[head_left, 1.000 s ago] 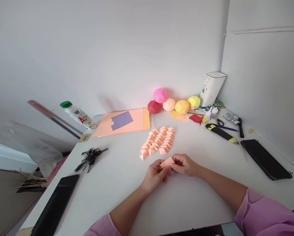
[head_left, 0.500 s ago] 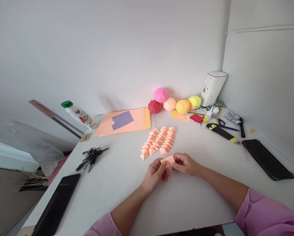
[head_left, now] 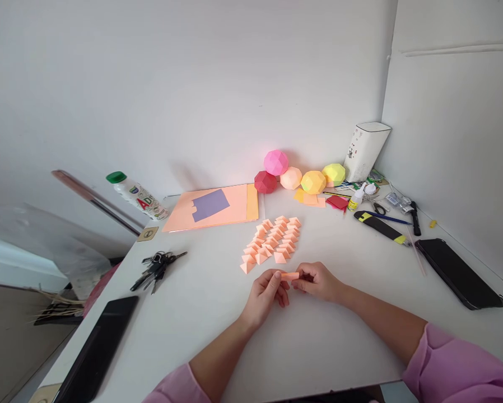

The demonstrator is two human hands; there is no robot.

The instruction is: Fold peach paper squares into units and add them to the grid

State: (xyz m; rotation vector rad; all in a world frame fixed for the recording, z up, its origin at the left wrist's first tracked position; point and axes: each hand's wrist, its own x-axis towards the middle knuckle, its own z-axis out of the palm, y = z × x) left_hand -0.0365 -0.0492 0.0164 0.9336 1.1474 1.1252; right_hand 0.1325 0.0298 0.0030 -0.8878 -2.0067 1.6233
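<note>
Between my two hands is a small folded strip of peach paper [head_left: 290,276], now narrow and seen nearly edge-on. My left hand [head_left: 266,294] pinches its left end, thumb on top. The fingers of my right hand [head_left: 317,279] close on its right end. Just beyond my hands, several folded peach paper pieces [head_left: 271,240] stand in slanting rows on the white table [head_left: 218,268]. Faceted paper balls in pink [head_left: 275,162], dark red [head_left: 265,182], peach [head_left: 291,178], orange [head_left: 313,182] and yellow-green [head_left: 334,174] sit by the wall.
Left lie keys [head_left: 159,267], a black phone-like slab [head_left: 100,347], a leaning bottle [head_left: 138,196] and peach sheets [head_left: 180,210] with a purple piece [head_left: 212,205]. Right are a cutter knife [head_left: 380,226], glue bottle [head_left: 355,199], scissors [head_left: 378,208], black case [head_left: 459,272] and white box [head_left: 366,151].
The peach paper in my hands has gone from a wider flat face to a narrow strip, folded or tilted. My hands have hardly shifted.
</note>
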